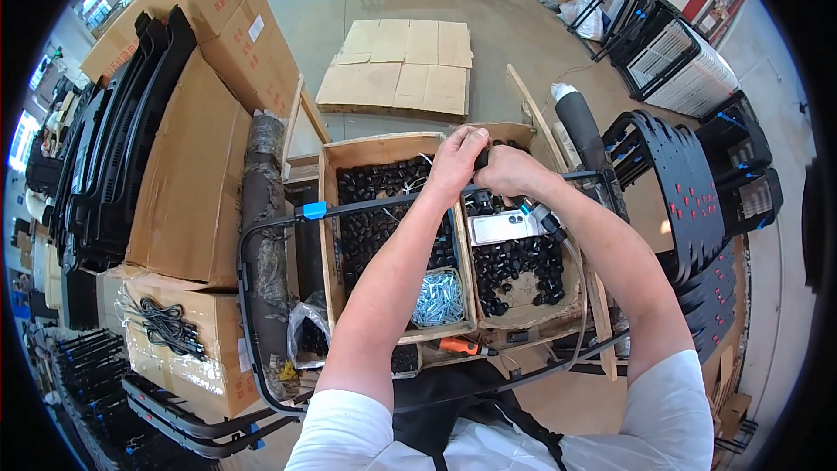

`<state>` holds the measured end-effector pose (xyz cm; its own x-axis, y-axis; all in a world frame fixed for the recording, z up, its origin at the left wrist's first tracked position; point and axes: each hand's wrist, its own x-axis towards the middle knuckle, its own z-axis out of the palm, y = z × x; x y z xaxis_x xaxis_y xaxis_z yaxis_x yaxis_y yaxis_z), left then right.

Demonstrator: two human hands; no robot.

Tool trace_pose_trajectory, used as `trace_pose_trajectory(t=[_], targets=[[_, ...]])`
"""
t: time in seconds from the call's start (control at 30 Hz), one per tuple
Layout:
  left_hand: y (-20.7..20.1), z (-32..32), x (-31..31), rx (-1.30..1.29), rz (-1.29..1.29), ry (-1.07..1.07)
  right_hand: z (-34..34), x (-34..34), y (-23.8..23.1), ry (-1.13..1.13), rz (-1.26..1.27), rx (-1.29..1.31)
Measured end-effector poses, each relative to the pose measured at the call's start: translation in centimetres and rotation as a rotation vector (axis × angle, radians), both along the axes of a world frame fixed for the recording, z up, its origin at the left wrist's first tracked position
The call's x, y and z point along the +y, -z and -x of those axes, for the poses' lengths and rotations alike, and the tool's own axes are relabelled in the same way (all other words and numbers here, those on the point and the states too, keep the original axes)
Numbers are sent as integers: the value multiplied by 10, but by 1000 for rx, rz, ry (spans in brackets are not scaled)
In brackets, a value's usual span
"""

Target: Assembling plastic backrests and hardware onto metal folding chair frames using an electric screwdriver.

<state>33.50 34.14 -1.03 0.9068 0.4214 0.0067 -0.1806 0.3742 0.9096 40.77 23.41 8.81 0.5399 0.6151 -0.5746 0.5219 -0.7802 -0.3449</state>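
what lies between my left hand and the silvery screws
In the head view, a black frame bar and small black pieces lie between the left hand and the silvery screws.

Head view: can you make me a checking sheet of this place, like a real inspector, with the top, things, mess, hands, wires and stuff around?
Surface: mostly hidden by wooden bins.
Things: black frame across the bins; black parts and silvery-blue screws in them.
Clutter: phone among the right bin's parts; orange tool at the bins' near side.
Hands: left hand and right hand together at the frame's far bar; exact grip hidden.
Cables: grey hose right of the phone; black coil on a carton, left.
Surroundings: flat cardboard ahead; white racks far right.
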Motion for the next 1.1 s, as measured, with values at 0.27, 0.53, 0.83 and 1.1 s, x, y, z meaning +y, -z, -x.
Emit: trace_pose_trajectory(t=[0.27,0.53,0.83,1.1], targets=[[3,-6,2,-11,100,20,-20,6,11,-5,-56,58],[-6,-2,1,1,74,0,-20,5,17,45,-127,111],[-71,36,-64,-61,48,52,37,-72,-54,22,-160,-253],[-43,186,-217,21,147,486,206,-252,-60,44,96,-164]])
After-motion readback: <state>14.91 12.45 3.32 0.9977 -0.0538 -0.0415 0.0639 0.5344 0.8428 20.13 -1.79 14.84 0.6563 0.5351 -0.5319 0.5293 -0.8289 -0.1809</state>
